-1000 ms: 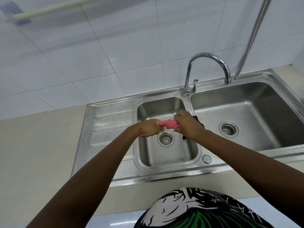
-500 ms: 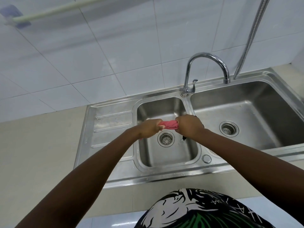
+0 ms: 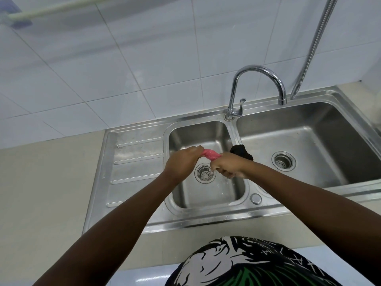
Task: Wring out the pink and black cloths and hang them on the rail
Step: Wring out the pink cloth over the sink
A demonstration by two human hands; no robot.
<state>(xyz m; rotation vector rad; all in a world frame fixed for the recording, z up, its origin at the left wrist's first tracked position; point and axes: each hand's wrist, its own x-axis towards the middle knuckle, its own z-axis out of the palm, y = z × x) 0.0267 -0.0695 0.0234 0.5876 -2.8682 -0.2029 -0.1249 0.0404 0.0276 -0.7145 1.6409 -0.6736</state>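
Both fists clamp a twisted pink cloth (image 3: 210, 155) over the small left basin of the sink (image 3: 136, 182), above its drain (image 3: 205, 173): left hand (image 3: 182, 162) at the cloth's 9 o'clock end, right hand (image 3: 231, 165) at 3 o'clock. The black cloth (image 3: 241, 151) sits just beyond the right hand, on the basin divider. The rail (image 3: 51, 10) runs at 11 o'clock.

We count two hands, left (image 3: 181, 162) and right (image 3: 229, 165), and two cloths, one pink (image 3: 211, 154) and one black (image 3: 241, 152). We see two basins, left (image 3: 206, 199) and right (image 3: 321, 145), two drains (image 3: 204, 172) (image 3: 283, 161), one tap (image 3: 257, 87), one hose (image 3: 313, 46) and one rail (image 3: 51, 10).
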